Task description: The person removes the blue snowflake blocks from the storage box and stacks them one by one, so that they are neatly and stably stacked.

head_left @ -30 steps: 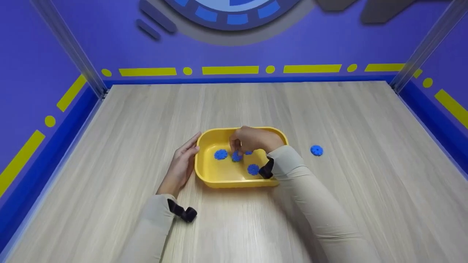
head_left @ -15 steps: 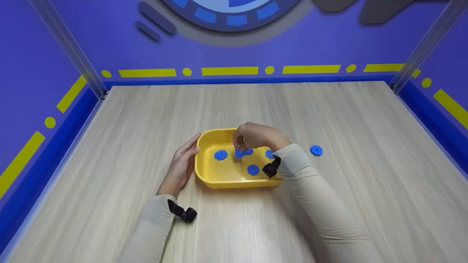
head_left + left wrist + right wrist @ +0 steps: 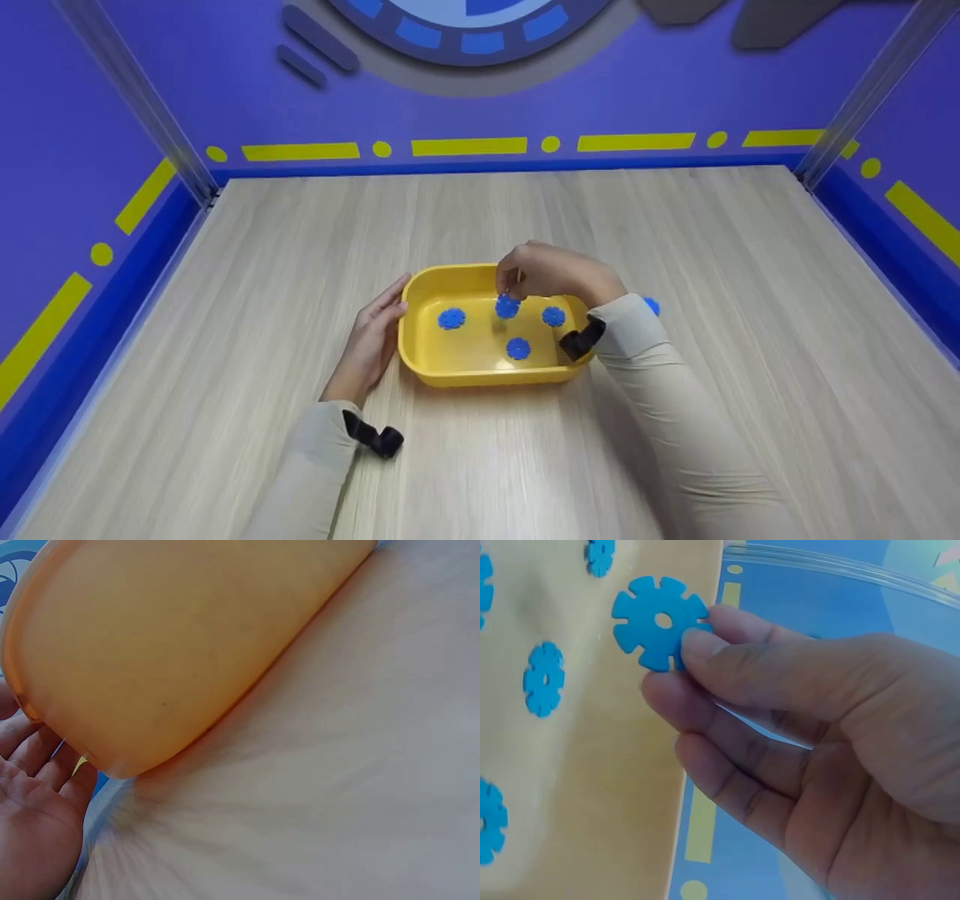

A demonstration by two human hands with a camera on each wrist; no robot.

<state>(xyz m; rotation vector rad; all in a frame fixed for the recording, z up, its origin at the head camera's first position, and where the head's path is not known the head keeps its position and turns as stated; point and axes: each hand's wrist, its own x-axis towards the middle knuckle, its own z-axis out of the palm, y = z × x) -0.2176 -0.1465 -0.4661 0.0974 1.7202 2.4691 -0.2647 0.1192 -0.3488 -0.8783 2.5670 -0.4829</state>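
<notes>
Blue panels (image 3: 225,97) with yellow dashes and dots enclose a pale wood-grain table (image 3: 225,300). Two beige sleeves (image 3: 686,412) reach in from the near edge. A yellow tub (image 3: 480,377) sits on the table between the forearms, its long side facing the person.

The left hand (image 3: 369,337) lies along the outside of the tub's left end, fingers mostly straight and slightly apart, the thumb touching near the rim. The right hand (image 3: 559,271) is above the tub's far side, thumb and fingertips pinching one blue notched disc by its edge; its other fingers are bent beneath. A small black device (image 3: 386,442) is strapped at each wrist.

The held disc (image 3: 508,307) is raised over the tub floor, a faint shadow below it. From the head, three loose discs (image 3: 518,349) show lying flat in the tub, well apart; the right wrist view shows four there besides the held one. One outer disc (image 3: 653,305) lies on the table to the right of the tub, partly hidden by the right sleeve. That makes six discs in all.
</notes>
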